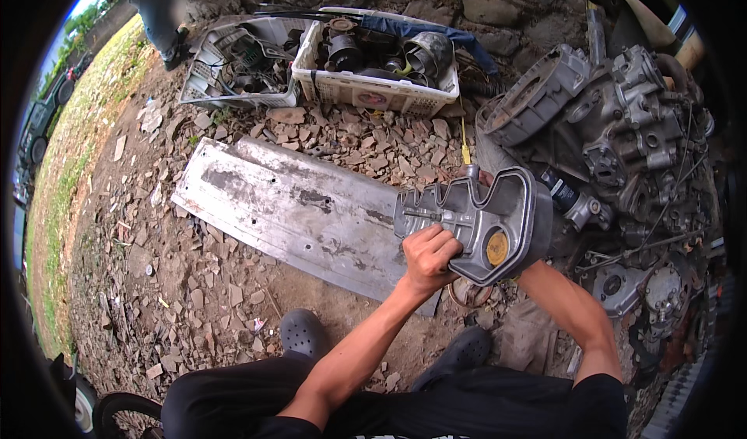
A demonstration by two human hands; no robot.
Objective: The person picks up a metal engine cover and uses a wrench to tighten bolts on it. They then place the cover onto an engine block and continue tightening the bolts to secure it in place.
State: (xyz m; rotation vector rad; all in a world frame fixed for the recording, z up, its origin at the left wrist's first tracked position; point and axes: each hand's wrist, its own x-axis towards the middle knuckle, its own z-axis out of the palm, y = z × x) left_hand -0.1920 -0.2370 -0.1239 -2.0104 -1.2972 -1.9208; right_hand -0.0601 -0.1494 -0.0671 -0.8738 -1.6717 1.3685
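Evidently detached and not yet set down, the grey metal cover (506, 212) sits above the right hand (487, 177), which, mostly hidden, grips it from beneath; what work remains doesn't show. The left hand (430, 258) curls against its near side, hold unclear. Dull and ribbed, the cover has a round yellow cap (496, 248) right of that hand.

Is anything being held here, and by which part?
A grey metal cover: left hand closed at its near edge; right hand mostly hidden behind it, fingers showing at the far edge.
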